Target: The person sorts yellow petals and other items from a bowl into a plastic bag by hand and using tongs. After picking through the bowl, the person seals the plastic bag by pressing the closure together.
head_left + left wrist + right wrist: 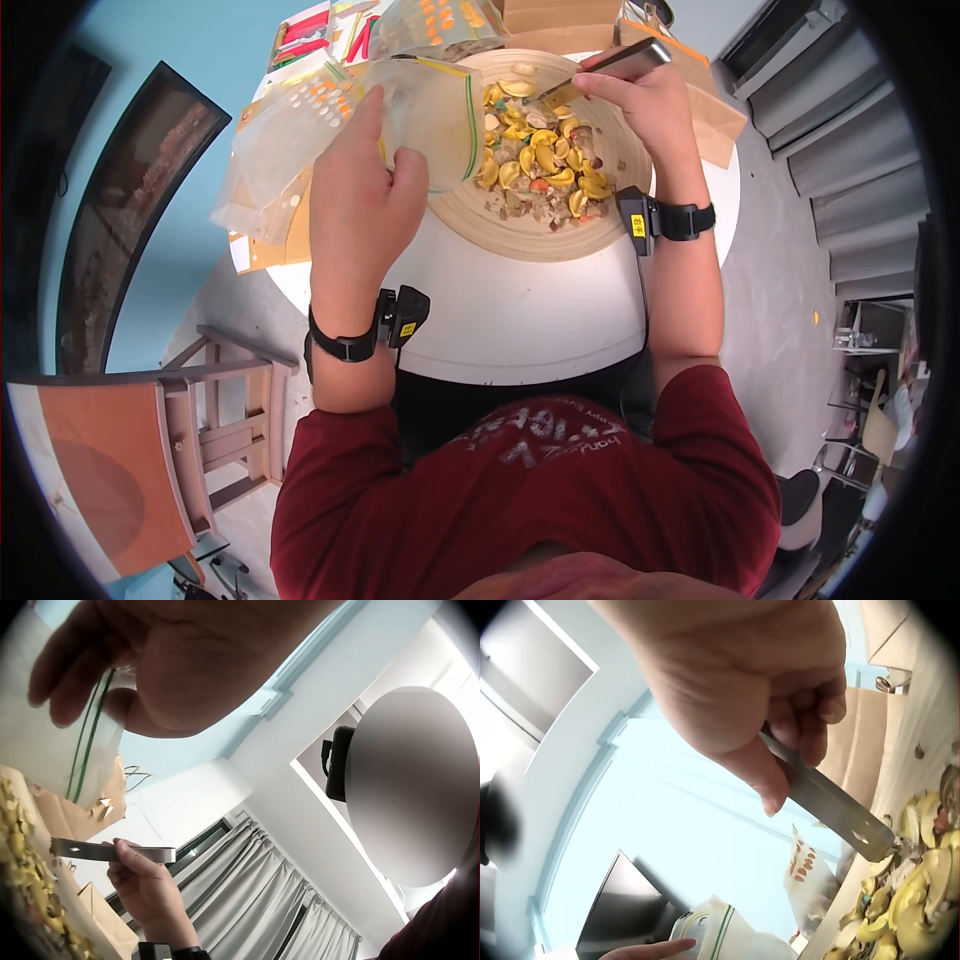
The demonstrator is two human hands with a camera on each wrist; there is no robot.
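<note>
My left hand (pixel 362 205) holds a translucent zip bag (pixel 432 120) by its mouth, thumb on one side and fingers on the other; a green zip strip runs along the edge. The bag's mouth faces a round wooden tray (pixel 560 250). On the tray lies a pile of yellow curved, shell-like pieces (pixel 545 157) mixed with small brown, grey and orange bits. Between thumb and fingers my right hand (pixel 648 108) grips metal tongs (pixel 838 806). Their tips reach down to the pile's edge in the right wrist view.
Another translucent bag with white and orange pieces (pixel 290 140) lies left of my left hand. Behind the tray are a bag with orange pieces (pixel 432 25) and brown paper bags (pixel 560 22). The white table (pixel 500 320) ends before my body. A wooden chair (pixel 235 420) stands lower left.
</note>
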